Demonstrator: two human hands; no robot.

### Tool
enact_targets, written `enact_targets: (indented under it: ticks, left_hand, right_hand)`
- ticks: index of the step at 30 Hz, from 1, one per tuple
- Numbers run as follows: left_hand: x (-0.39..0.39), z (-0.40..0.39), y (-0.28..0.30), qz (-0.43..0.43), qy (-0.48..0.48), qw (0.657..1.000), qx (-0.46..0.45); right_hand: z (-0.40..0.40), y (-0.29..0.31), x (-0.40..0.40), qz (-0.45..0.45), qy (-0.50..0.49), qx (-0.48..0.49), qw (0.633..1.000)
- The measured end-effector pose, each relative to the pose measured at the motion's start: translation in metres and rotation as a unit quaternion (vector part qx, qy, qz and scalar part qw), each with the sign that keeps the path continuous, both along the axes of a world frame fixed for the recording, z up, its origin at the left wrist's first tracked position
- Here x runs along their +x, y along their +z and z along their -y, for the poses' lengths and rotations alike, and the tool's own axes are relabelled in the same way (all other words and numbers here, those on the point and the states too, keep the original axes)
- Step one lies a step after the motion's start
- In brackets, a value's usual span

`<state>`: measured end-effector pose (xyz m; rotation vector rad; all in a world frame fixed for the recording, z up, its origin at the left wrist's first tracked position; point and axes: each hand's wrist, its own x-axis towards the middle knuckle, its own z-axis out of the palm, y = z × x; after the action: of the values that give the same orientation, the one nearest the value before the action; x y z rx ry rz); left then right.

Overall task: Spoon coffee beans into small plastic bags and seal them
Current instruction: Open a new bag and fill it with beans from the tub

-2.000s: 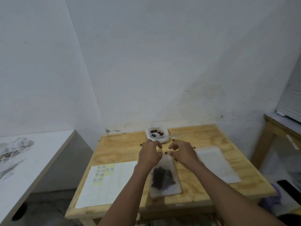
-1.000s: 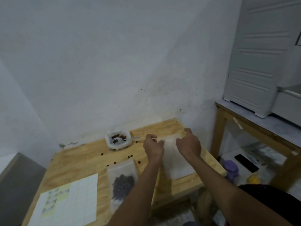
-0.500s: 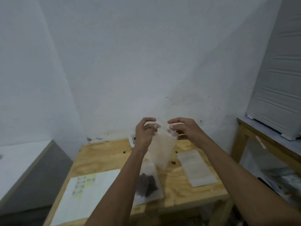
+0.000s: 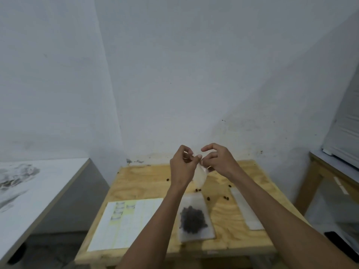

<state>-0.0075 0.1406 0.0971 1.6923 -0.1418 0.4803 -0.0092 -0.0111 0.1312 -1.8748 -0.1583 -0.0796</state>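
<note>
Pinching the top of an empty plastic bag (image 4: pixel 200 176) between curled fingers, the left hand (image 4: pixel 182 167) and right hand (image 4: pixel 217 162) hold it above the tabletop (image 4: pixel 143 183); 1 filled bag (image 4: pixel 194 220) lies below.

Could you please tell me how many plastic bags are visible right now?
3: an empty bag held by both hands, a filled bag at the table's front, and flat bags, possibly stacked, at right.

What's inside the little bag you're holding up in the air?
Nothing that shows. The empty bag looks pale and see-through, pinched at its top by the left hand and right hand. Its top edge is hidden behind the fingers.
</note>
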Motion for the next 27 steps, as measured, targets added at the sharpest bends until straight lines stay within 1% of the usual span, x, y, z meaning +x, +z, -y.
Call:
enact_targets:
  ticks: [3,6,8,11,13,17,20,23,27]
  left_hand:
    - [-0.002,-0.001,0.0,-0.024,-0.025,0.997,-0.062]
    - [-0.002,-0.003,0.0,-0.034,-0.042,0.996,-0.073]
    - [-0.002,-0.001,0.002,-0.058,-0.045,0.995,-0.074]
    - [0.001,0.003,0.004,-0.095,-0.04,0.991,-0.088]
    - [0.002,0.005,0.005,-0.105,-0.024,0.989,-0.1]
    - [0.004,0.005,0.001,-0.117,-0.008,0.985,-0.127]
    - [0.006,0.002,-0.001,-0.152,-0.043,0.975,-0.154]
    - [0.006,0.001,-0.001,-0.178,-0.072,0.971,-0.142]
    - [0.007,-0.001,-0.002,-0.186,-0.078,0.972,-0.124]
  right_hand:
    - [-0.001,-0.001,-0.001,0.005,-0.002,0.001,1.0]
    - [0.002,-0.005,0.002,0.015,-0.017,0.002,1.0]
    - [0.002,-0.01,0.004,0.037,-0.03,-0.022,0.999]
    - [-0.001,-0.02,0.005,0.09,-0.05,-0.092,0.99]
    - [-0.004,-0.024,0.004,0.111,-0.048,-0.134,0.984]
    - [-0.007,-0.024,0.004,0.109,-0.044,-0.153,0.981]
    - [-0.01,-0.023,0.006,0.104,-0.056,-0.165,0.979]
    - [-0.01,-0.023,0.004,0.116,-0.048,-0.183,0.975]
    - [-0.008,-0.026,0.004,0.114,-0.03,-0.204,0.972]
